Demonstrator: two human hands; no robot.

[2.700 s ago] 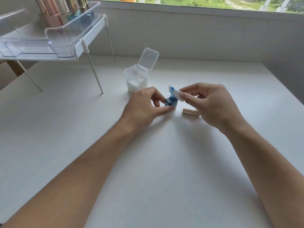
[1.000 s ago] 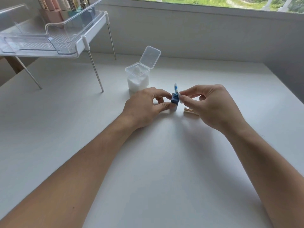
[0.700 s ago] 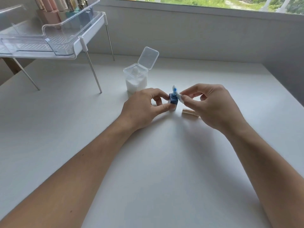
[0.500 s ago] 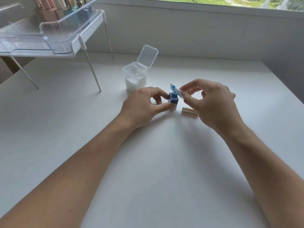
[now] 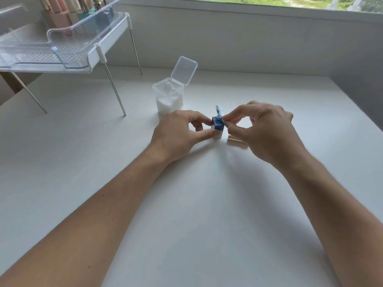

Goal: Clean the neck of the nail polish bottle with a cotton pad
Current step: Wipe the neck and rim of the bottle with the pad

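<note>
A white table (image 5: 186,224) runs up to a grey wall under a window, with a clear rack (image 5: 62,52) on thin legs at the far left and an open clear box (image 5: 169,98) of white cotton standing just behind the hands.

The bottle (image 5: 218,126), small, square and dark blue, stands upright on the table near its middle. Its cap (image 5: 236,139), gold-toned, lies on the table just to the right, mostly hidden under the right hand. The neck is bare and open.

The left hand (image 5: 178,137) is closed on the bottle, thumb and forefinger pinching its lower body to keep it steady. The right hand (image 5: 267,131) pinches the pad (image 5: 218,110) between thumb and forefinger, its lower end at the neck and the rest standing up above it, white with blue smears.

Judging from that blue on the pad, wiping is well under way: polish has already come off the neck. Whether the threads are clean all round cannot be told at this size. What seems left is perhaps another pass around the neck, then setting the pad aside; recapping would follow if wanted.
</note>
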